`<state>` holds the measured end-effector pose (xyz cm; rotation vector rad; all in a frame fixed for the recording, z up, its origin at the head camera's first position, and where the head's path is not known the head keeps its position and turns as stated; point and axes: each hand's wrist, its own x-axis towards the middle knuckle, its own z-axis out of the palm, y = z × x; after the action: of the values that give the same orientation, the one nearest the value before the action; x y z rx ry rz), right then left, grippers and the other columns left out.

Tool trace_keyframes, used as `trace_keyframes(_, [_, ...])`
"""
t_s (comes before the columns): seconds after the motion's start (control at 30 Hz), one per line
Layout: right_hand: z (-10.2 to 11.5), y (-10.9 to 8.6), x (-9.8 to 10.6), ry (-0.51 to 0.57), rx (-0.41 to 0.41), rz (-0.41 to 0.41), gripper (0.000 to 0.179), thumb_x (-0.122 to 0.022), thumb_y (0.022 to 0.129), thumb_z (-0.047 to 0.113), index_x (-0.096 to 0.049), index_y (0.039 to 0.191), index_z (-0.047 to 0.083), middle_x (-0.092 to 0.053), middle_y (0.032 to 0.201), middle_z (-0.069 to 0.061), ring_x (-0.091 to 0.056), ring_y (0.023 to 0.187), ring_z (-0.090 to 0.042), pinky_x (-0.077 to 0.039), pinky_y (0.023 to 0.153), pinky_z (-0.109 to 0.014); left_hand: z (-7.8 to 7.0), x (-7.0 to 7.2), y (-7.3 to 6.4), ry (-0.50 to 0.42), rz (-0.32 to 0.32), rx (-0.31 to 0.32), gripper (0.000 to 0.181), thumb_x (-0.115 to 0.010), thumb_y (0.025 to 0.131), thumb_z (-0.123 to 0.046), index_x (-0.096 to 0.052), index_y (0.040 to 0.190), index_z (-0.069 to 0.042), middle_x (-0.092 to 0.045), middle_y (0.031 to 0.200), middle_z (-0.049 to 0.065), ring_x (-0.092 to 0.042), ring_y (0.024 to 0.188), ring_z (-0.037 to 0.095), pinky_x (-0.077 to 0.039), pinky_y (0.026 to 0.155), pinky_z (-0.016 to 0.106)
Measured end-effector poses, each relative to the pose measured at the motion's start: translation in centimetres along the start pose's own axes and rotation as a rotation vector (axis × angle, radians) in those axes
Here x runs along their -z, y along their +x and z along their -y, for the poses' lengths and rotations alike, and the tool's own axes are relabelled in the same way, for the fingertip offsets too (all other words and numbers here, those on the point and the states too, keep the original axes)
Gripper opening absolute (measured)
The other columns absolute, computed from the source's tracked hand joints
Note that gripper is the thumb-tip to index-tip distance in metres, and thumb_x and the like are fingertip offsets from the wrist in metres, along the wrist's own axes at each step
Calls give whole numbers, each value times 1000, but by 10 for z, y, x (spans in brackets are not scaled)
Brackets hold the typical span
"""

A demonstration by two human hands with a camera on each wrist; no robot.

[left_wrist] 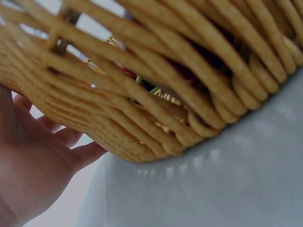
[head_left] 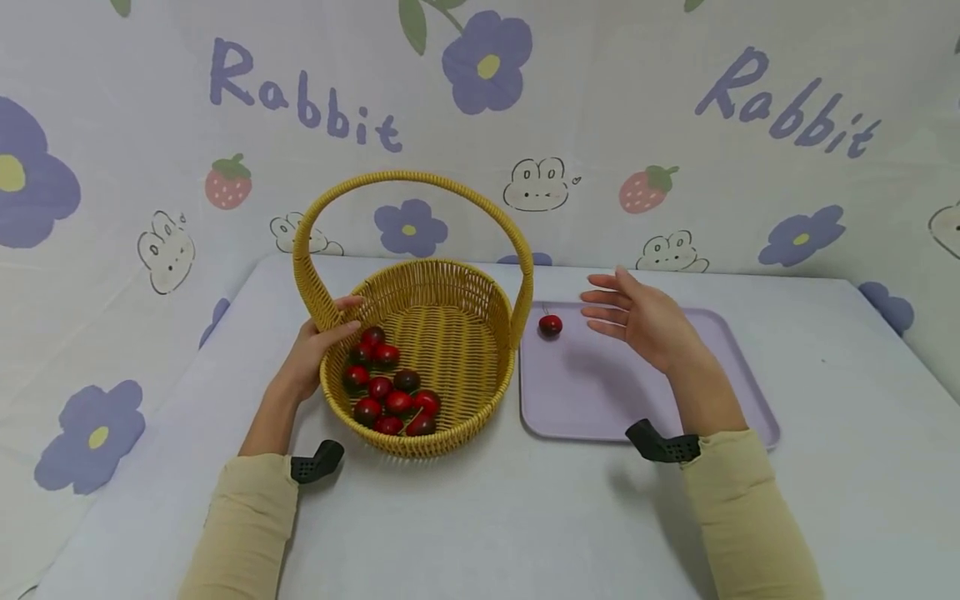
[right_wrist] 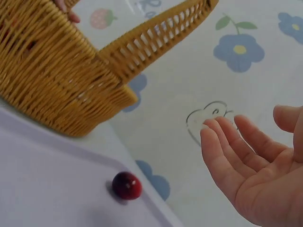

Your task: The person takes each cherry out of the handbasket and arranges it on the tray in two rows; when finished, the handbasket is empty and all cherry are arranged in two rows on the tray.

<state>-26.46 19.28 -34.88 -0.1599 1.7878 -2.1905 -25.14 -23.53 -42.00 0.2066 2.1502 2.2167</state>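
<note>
A yellow wicker basket with a tall arched handle stands on the table. Several dark red cherries lie in its left and front part. My left hand grips the basket's left rim near the foot of the handle, thumb over the edge. In the left wrist view, the fingers of that hand go behind the woven wall. Over the lilac tray hovers my right hand, fingers extended and holding nothing. One cherry sits at the tray's far left corner, left of that hand.
The tray stands just right of the basket, close to its wall. A white cloth covers the table. Behind it hangs a backdrop printed with flowers, rabbits and strawberries.
</note>
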Motion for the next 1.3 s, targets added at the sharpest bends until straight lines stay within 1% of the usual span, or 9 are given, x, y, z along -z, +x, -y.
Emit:
trace_keyframes(0.23, [16,-14,-13,59,85,32,37,-51,98,37,-57,118,6,-63,107,-7,-62,98,-20,-51,85,-30,-2,1,0,2,-2,-1,47,-55,96,-15,-42,139,-3,-35,143,19,-34,131,29,-24,109,46])
trace_keyframes(0.33, [21,-20,-21,64,109,71,32,-49,99,35,-61,113,8,-64,105,-7,-62,98,-21,-51,85,-31,-3,1,0,3,-1,-5,47,-54,96,-15,-42,139,-3,-36,143,19,-34,131,29,-23,109,46])
trace_keyframes(0.47, [23,-25,-34,53,125,131,31,-46,101,33,-63,110,9,-65,103,-7,-61,99,-22,-51,85,-33,-3,1,-1,4,0,-9,46,-54,96,-15,-42,139,-4,-35,143,19,-34,131,30,-23,109,46])
trace_keyframes(0.67, [19,-28,-49,50,92,209,33,-41,103,31,-62,111,7,-66,101,-9,-63,95,-24,-50,86,-35,-1,1,0,-7,4,-13,48,-54,96,-15,-40,140,-1,-34,144,19,-35,130,30,-24,108,46])
trace_keyframes(0.9, [13,-30,-60,59,70,281,33,-43,103,31,-59,113,3,-65,101,-11,-64,91,-23,-50,86,-39,1,0,0,-16,5,-9,48,-54,96,-15,-40,140,-1,-34,144,20,-36,130,28,-24,109,45])
trace_keyframes(1.03, [6,-28,-67,22,69,350,33,-41,104,26,-57,116,0,-64,104,-12,-64,93,-23,-49,88,-39,0,-1,1,-15,4,-14,48,-55,96,-15,-41,139,-1,-34,144,20,-34,131,29,-23,109,45])
trace_keyframes(1.17, [-2,-25,-77,-37,55,429,32,-40,104,23,-56,120,0,-62,110,-16,-62,99,-25,-47,91,-41,1,-1,2,-17,4,-16,48,-55,95,-15,-41,139,-1,-34,145,19,-33,131,30,-23,109,45])
trace_keyframes(1.3, [-11,-22,-87,-77,32,478,34,-39,104,22,-54,123,-2,-61,111,-18,-60,104,-28,-46,92,-41,1,0,2,-13,7,-13,49,-55,95,-15,-40,140,-1,-35,144,19,-34,131,29,-23,109,46])
